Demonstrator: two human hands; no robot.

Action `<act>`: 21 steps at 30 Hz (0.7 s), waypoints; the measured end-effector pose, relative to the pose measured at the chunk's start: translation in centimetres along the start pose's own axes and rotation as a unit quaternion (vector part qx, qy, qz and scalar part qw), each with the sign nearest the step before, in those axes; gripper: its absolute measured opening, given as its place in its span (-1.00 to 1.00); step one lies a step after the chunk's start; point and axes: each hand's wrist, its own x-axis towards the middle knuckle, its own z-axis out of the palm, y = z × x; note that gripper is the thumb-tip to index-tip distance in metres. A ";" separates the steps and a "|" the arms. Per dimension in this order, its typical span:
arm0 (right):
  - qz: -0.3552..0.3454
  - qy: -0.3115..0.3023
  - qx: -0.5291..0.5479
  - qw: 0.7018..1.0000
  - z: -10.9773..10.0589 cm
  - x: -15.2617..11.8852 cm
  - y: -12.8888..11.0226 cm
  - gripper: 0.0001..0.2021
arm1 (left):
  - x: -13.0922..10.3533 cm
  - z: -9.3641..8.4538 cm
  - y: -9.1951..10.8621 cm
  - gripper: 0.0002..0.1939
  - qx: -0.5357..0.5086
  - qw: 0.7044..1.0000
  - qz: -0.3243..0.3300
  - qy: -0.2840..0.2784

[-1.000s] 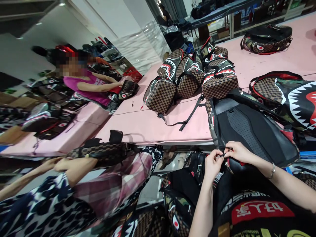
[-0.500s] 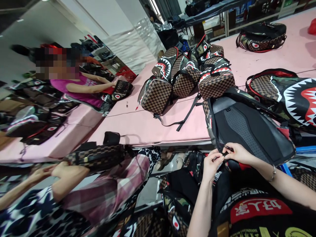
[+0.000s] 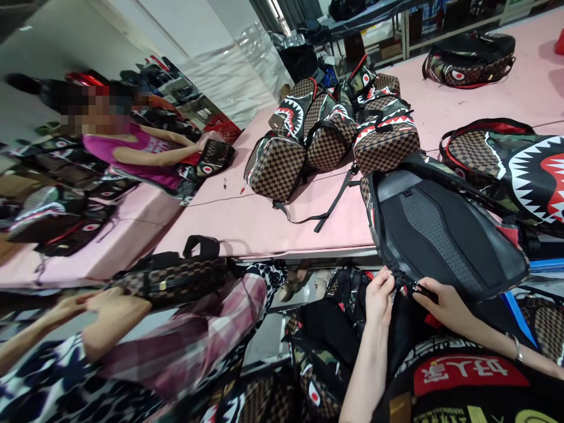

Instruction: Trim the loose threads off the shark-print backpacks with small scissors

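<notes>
Left hand (image 3: 379,294), fingers clamped on black strap (image 3: 399,276), right hand (image 3: 445,305), fingers closed around slim dark tool (image 3: 416,287), backpack (image 3: 440,235) at their one o'clock

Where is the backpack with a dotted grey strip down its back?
In the head view, the backpack lies right of centre, at the near edge of the pink table, beyond the left hand and right hand, before the shark-mouth backpack.

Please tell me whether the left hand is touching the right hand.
Apart: the head view shows a gap between the left hand and the right hand, with black material visible between them.
</notes>
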 end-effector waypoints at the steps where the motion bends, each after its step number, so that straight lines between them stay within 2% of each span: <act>1: -0.001 -0.003 0.000 1.000 0.1 0.1 -0.1 -0.71 | -0.1 0.1 0.1 -0.69 0.000 1.000 -0.002 -0.003; 13: -0.026 0.024 -0.054 0.998 1.3 1.3 0.5 -0.77 | -0.3 0.3 0.3 -0.64 -0.007 1.000 -0.023 -0.008; 21: -0.032 0.014 -0.045 0.998 1.1 1.5 0.7 -0.76 | -0.2 -0.1 0.4 -0.61 -0.005 0.999 -0.038 -0.024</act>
